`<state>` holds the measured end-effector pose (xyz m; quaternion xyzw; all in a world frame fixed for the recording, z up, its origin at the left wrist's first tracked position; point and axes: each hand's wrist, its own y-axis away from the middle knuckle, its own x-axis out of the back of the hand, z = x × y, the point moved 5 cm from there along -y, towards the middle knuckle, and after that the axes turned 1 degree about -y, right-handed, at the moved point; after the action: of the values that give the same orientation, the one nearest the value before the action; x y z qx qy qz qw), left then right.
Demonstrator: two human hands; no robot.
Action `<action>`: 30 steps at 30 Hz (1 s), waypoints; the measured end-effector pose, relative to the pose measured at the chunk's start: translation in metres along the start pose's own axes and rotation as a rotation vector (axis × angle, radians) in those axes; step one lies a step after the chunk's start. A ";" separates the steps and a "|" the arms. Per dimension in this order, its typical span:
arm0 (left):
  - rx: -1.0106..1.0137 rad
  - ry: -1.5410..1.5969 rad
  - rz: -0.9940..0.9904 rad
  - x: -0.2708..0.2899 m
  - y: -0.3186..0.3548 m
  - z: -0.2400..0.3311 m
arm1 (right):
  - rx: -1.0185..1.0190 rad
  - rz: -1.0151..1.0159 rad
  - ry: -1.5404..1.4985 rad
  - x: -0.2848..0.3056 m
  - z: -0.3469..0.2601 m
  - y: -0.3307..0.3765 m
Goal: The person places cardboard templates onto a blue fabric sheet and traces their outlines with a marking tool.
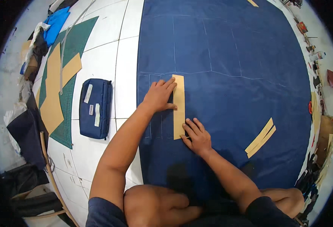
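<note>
A long narrow tan card strip [178, 106] lies upright on the spread dark blue fabric [227, 102]. My left hand [159, 96] is open at its upper left side, fingertips on the far end and thumb on the edge lower down. My right hand [198, 138] rests by the strip's near right corner, fingers apart, with the thumb touching the card. Thin pale lines run across the cloth, forming narrow boxes left of the strip and larger panels beyond it.
Two small card strips [261, 138] lie on the fabric at right. On the white tiles at left sit a navy zipped pouch [94, 109] and a green cutting mat [66, 121] bearing card templates [53, 94] and a metal ruler [62, 64]. Clutter lines both sides.
</note>
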<state>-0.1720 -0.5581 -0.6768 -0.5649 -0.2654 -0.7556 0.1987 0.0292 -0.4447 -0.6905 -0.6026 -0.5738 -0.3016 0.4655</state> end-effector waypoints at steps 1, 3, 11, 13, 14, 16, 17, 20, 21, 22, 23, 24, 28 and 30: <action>0.007 0.002 -0.014 -0.002 0.000 -0.002 | 0.002 0.004 -0.007 0.000 0.000 0.001; 0.016 0.001 -0.025 0.001 -0.002 -0.004 | -0.005 -0.004 -0.006 0.000 -0.001 -0.001; 0.032 0.000 -0.088 0.008 -0.004 -0.002 | -0.023 -0.038 -0.006 -0.001 0.000 -0.003; 0.033 -0.009 -0.090 0.007 -0.004 -0.002 | -0.021 -0.035 0.006 -0.002 0.000 -0.001; 0.035 -0.017 -0.093 0.005 -0.003 -0.002 | -0.024 -0.039 0.004 -0.002 0.000 0.000; 0.032 -0.021 -0.088 0.003 -0.004 -0.003 | -0.030 -0.056 0.000 -0.003 0.000 0.000; 0.029 -0.026 -0.082 0.003 -0.004 -0.002 | -0.036 -0.066 -0.004 -0.002 -0.001 0.001; 0.041 -0.064 -0.062 0.004 -0.002 0.000 | -0.039 -0.078 -0.019 -0.004 0.000 0.000; 0.039 -0.054 -0.072 0.005 -0.004 0.002 | -0.030 -0.056 -0.017 -0.002 0.001 -0.002; 0.041 -0.042 -0.082 0.006 -0.007 0.003 | -0.021 -0.034 -0.015 0.000 0.003 -0.004; 0.048 -0.034 -0.096 0.005 -0.007 0.002 | -0.009 -0.011 -0.021 -0.001 0.003 -0.005; 0.047 -0.034 -0.078 0.007 -0.004 0.003 | -0.027 -0.045 -0.016 -0.002 0.002 -0.005; 0.026 0.011 -0.026 0.005 0.000 0.004 | -0.030 -0.033 -0.016 -0.001 0.002 -0.002; 0.014 0.007 -0.005 0.002 0.001 0.002 | -0.034 -0.040 -0.013 -0.002 0.002 -0.002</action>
<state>-0.1704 -0.5572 -0.6738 -0.5602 -0.2713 -0.7562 0.2019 0.0267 -0.4439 -0.6923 -0.6007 -0.5837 -0.3166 0.4453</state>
